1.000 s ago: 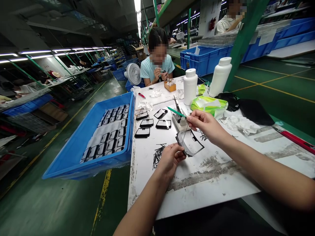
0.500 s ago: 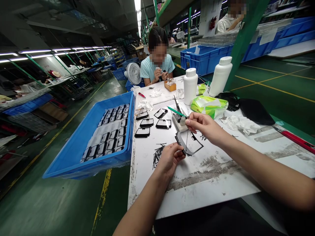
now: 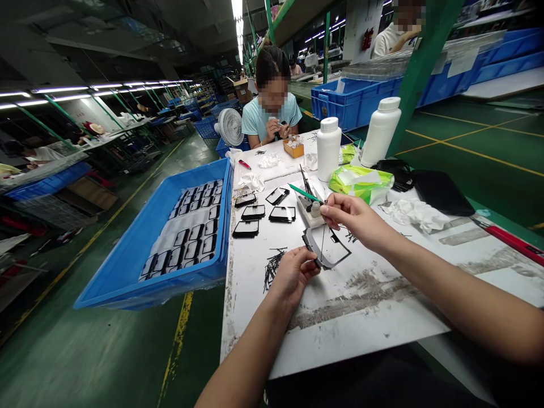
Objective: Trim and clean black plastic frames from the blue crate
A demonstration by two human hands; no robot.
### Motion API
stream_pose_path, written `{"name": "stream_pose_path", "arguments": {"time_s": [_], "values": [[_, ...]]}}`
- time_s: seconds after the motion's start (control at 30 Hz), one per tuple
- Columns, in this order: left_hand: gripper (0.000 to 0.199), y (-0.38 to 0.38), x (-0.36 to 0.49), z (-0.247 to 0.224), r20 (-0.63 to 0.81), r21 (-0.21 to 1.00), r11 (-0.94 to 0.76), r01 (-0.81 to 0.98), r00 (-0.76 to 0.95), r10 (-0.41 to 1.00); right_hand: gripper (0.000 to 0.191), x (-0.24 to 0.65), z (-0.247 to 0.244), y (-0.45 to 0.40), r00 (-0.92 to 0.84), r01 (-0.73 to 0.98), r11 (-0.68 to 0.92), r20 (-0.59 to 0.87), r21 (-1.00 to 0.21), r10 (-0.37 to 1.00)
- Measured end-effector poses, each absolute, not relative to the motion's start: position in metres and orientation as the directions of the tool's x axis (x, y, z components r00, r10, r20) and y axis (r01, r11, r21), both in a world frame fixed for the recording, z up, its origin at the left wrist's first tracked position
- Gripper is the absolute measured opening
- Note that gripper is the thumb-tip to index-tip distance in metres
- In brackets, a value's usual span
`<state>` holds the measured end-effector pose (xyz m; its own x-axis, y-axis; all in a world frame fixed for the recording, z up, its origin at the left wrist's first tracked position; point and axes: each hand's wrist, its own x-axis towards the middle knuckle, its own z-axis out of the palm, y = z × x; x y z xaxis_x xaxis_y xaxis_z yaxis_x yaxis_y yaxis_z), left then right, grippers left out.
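The left hand (image 3: 297, 267) is holding a dark-rimmed frame (image 3: 315, 247) by the edge nearest it, thumb lying on top and fingers curling in underneath. Just ahead and to its right, the right hand (image 3: 352, 220) is pinching a green-handled tool (image 3: 306, 194) between thumb and forefinger. A thin dark line (image 3: 323, 239) is slanting from those fingertips across the frame; whether it is the tool's tip or a loose strip, I cannot tell. The frame is tilting over the table (image 3: 361, 337), seemingly light and fairly stiff; its slim rim is probably flexing under a squeeze, so a gentle hold at the outer edge, near a corner, is suiting it.

Left of the left hand, dark strips (image 3: 272, 271) are lying heaped. Just beyond the right hand, a small bottle (image 3: 315, 208) is standing. Farther past the left hand, loose frames (image 3: 281, 220) are lying, and a blue bin (image 3: 127, 292) is holding rows more. Beyond the right hand, white bottles (image 3: 329, 152) are standing; farthest off, a co-worker (image 3: 272, 122) is handling something small.
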<state>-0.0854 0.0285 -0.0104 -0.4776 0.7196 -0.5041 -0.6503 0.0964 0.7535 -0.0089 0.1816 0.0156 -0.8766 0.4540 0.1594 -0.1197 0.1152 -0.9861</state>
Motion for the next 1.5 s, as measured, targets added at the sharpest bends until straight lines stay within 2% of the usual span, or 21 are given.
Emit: {"name": "stream_pose_path", "arguments": {"time_s": [0.63, 0.77, 0.83, 0.93, 1.03, 1.13, 1.27, 1.37, 1.43, 1.5], "values": [[0.014, 0.029, -0.087, -0.013, -0.500, 0.750, 0.102, -0.654, -0.459, 0.735, 0.033, -0.009, 0.016, 0.181, -0.880, -0.117, 0.093, 0.146, -0.989, 0.452], [0.014, 0.029, -0.087, -0.013, -0.507, 0.748, 0.107, -0.655, -0.461, 0.728, 0.033, -0.009, 0.017, 0.180, -0.871, -0.159, 0.061, 0.169, -0.985, 0.462], [0.014, 0.029, -0.088, -0.013, -0.510, 0.750, 0.109, -0.652, -0.467, 0.722, 0.033, -0.011, 0.017, 0.182, -0.845, -0.206, 0.009, 0.182, -0.979, 0.503], [0.014, 0.028, -0.088, -0.014, -0.508, 0.759, 0.110, -0.642, -0.479, 0.716, 0.033, -0.015, 0.016, 0.189, -0.736, -0.313, -0.043, 0.213, -0.949, 0.643], [0.014, 0.028, -0.088, -0.014, -0.495, 0.779, 0.110, -0.617, -0.498, 0.712, 0.032, -0.019, 0.012, 0.200, -0.582, -0.379, 0.104, 0.324, -0.920, 0.746], [0.017, 0.028, -0.087, -0.013, -0.459, 0.825, 0.109, -0.554, -0.545, 0.702, 0.030, -0.022, 0.007, 0.209, -0.501, -0.278, 0.346, 0.443, -0.896, 0.744], [0.015, 0.027, -0.085, -0.011, -0.340, 0.921, 0.103, -0.375, -0.649, 0.681, 0.028, -0.026, 0.001, 0.209, -0.493, -0.117, 0.532, 0.514, -0.839, 0.702], [0.016, 0.023, -0.084, -0.009, -0.198, 0.980, 0.105, -0.171, -0.733, 0.651, 0.023, -0.029, -0.001, 0.206, -0.606, 0.011, 0.595, 0.468, -0.804, 0.643], [0.017, 0.019, -0.085, -0.009, 0.017, 0.991, 0.098, 0.094, -0.800, 0.600, 0.035, -0.028, 0.000, 0.203, -0.689, 0.065, 0.590, 0.391, -0.805, 0.610], [0.015, 0.014, -0.088, -0.008, 0.382, 0.882, 0.041, 0.469, -0.763, 0.521, 0.052, -0.022, 0.004, 0.199, -0.737, 0.067, 0.516, 0.306, -0.854, 0.603]]}}
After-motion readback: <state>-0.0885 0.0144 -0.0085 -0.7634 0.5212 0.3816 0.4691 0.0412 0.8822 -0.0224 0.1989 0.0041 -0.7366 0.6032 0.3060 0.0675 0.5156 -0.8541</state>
